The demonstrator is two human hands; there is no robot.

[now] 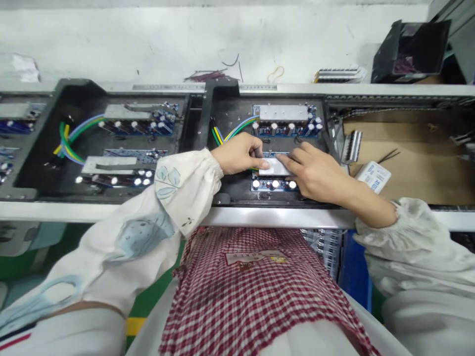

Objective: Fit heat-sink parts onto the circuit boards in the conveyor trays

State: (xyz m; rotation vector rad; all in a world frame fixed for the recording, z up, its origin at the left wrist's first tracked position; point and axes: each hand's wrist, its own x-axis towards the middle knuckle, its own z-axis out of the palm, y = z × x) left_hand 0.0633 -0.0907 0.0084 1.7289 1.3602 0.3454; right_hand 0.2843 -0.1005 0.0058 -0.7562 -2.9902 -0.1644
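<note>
In the black tray [237, 195] before me, a circuit board [265, 184] with round capacitors carries a flat silver heatsink [276, 167]. My left hand [241, 154] is closed on the heatsink's left end, its thumb on the top face and the other fingers curled. At the right end, my right hand [313, 170] grips the same heatsink with bent fingers, some hidden behind the hand. Behind them lies a second board with its own heatsink [284, 114] and a row of capacitors. Green, blue and yellow wires [237, 127] run from the boards' left side.
Another tray to the left holds boards with heatsinks [120, 112] and looped wires [69, 143]. On cardboard [415, 148] at right lie a white labelled box [374, 176] and a finned part [352, 146]. A ruler [166, 87] and black bin [408, 52] are behind.
</note>
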